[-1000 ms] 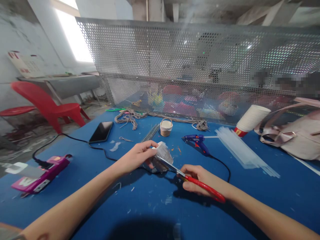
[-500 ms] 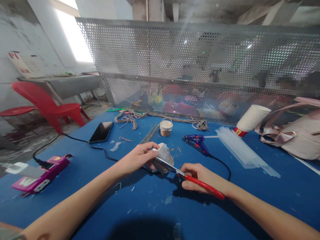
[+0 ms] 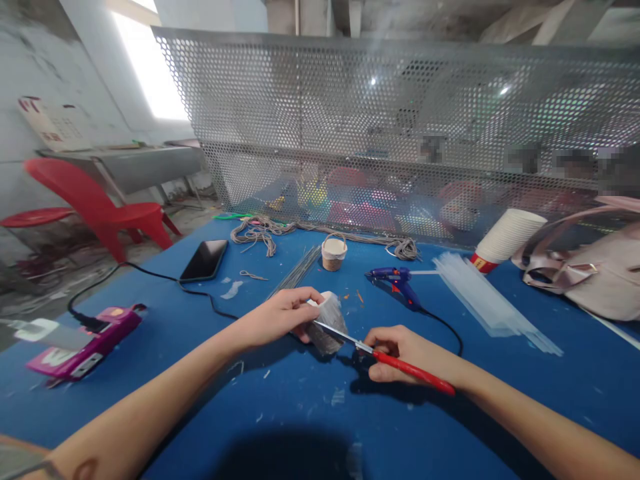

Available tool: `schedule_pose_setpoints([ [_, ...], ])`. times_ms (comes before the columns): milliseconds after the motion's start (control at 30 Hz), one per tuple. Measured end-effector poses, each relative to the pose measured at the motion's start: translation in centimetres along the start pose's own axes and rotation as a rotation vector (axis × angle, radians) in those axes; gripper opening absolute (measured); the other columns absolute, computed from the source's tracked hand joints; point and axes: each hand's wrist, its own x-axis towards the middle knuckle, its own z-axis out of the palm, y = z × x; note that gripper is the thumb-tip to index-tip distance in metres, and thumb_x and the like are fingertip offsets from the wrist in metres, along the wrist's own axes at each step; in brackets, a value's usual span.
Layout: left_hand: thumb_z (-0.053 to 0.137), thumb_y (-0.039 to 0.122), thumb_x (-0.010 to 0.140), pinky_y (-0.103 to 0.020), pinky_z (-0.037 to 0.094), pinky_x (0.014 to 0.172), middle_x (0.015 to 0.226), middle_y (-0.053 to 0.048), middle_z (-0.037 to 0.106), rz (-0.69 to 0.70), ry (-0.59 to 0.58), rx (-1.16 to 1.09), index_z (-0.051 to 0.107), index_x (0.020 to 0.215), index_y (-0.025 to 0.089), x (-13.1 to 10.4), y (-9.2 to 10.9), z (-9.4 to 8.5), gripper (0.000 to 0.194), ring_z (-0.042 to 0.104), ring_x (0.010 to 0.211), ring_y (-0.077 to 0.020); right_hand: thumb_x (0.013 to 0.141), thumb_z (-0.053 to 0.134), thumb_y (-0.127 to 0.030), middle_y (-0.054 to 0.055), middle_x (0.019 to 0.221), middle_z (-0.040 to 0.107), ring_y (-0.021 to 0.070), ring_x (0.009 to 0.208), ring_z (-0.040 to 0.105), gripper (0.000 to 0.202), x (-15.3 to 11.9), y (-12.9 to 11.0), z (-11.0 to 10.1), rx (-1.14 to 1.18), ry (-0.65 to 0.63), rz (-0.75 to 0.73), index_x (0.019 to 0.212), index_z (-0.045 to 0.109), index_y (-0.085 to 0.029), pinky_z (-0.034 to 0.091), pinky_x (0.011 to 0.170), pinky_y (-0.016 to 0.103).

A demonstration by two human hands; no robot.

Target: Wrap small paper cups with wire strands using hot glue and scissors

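Observation:
My left hand [image 3: 287, 312] is closed on a white paper cup [image 3: 330, 305] whose side is covered in grey material; its fingers pinch the rim, and part of the cup is hidden behind them. My right hand [image 3: 397, 353] grips a pair of red-handled scissors [image 3: 407, 371], seen edge-on. Their blades point left and lie against or just in front of the cup's grey side; I cannot tell whether they touch it. Beyond the cup stands a small basket [image 3: 333, 255] with a thin arched handle and a brown lower part.
A blue glue gun [image 3: 397, 280] with a cord, clear glue sticks [image 3: 483, 297], stacked paper cups [image 3: 510, 237] and a pink bag [image 3: 600, 267] are to the right. Thin grey wires [image 3: 300, 267], cord bundles [image 3: 260, 230], a phone [image 3: 204, 261] and a purple power strip [image 3: 93, 343] lie left.
The cup has tipped slightly in my left hand, showing more of its grey side. The scissors and my right hand have shifted a little to the right.

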Motion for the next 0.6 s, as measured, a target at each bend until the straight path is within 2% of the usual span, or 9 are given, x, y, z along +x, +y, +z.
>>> schedule_pose_setpoints([
  [400, 0.055, 0.037, 0.079, -0.025, 0.052, 0.061, 0.059, 0.007, 0.051, -0.004, -0.062, 0.068, 0.058, 0.087, 0.019, -0.04, -0.22, 0.12, 0.02, 0.06, 0.056, -0.0118, 0.072, 0.068, -0.058, -0.009, 0.054, 0.034, 0.0052, 0.048, 0.026, 0.045, -0.09, 0.04, -0.58, -0.032, -0.07, -0.008, 0.079, 0.053, -0.016, 0.021, 0.043, 0.02],
  [600, 0.056, 0.038, 0.079, -0.027, 0.052, 0.063, 0.063, 0.005, 0.056, -0.017, -0.101, 0.102, 0.06, 0.087, 0.019, 0.08, -0.42, 0.07, 0.022, 0.06, 0.057, -0.0125, 0.072, 0.069, -0.055, -0.008, 0.058, 0.037, 0.0058, 0.052, 0.027, 0.044, -0.22, -0.16, -0.94, -0.115, -0.082, -0.014, 0.082, 0.055, -0.015, 0.022, 0.046, 0.02],
])
